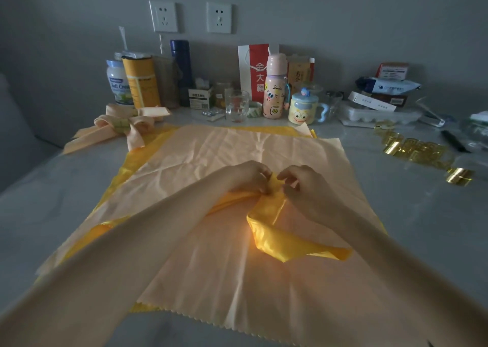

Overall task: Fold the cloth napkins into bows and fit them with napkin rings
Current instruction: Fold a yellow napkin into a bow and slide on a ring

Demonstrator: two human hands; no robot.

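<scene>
- Done: a peach bow (124,126) sits far left, apparently ringed.
- In hand: my left hand (248,176) and right hand (303,185) both pinch the yellow napkin (274,238) at its gathered middle, atop a spread peach napkin (237,148) — no ring on it yet.
- Left: gold napkin rings (420,152) wait at right.

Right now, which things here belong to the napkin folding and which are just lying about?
Job: yellow napkin, pinched by left hand and right hand; peach cloth; finished bows; gold rings.
Lying about: pink bottle, mug, glass, jar, blue flask, red bag.
</scene>
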